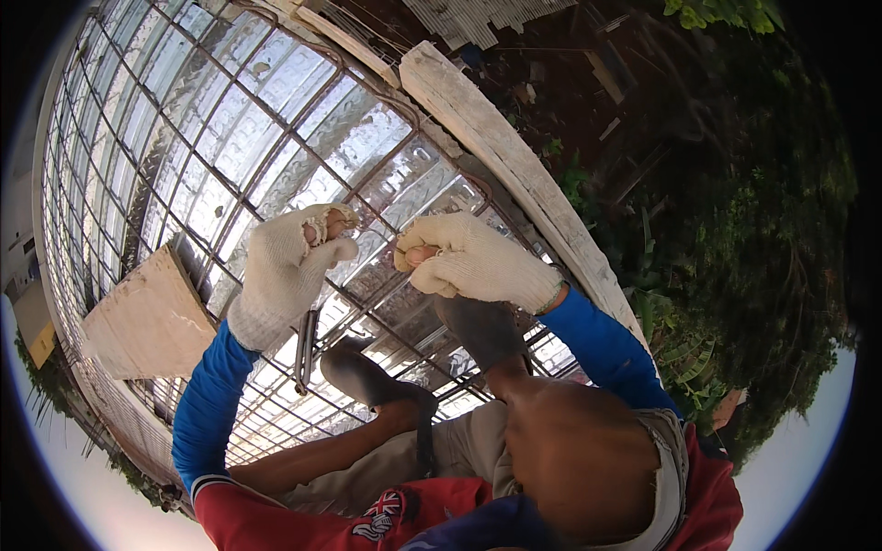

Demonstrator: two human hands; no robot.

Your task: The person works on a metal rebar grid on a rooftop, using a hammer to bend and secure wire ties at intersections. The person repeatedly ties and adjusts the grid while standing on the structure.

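My left hand, in a knitted cream glove with bare fingertips at worn holes, is closed above the rebar mesh. Just below its heel, a dark metal tool with two slim handles sticks out; its head is hidden, and I cannot tell whether the hand grips it. My right hand, gloved the same way, faces the left across a small gap. Its thumb and fingers are pinched together, and what lies between them is too small to make out. Beneath both hands the bars cross over shiny ribbed metal decking.
A wooden board lies on the mesh at the left. Along the right edge runs a long timber beam, with a drop to trees and debris beyond. My dark boots stand on the bars, my knee close below my right arm.
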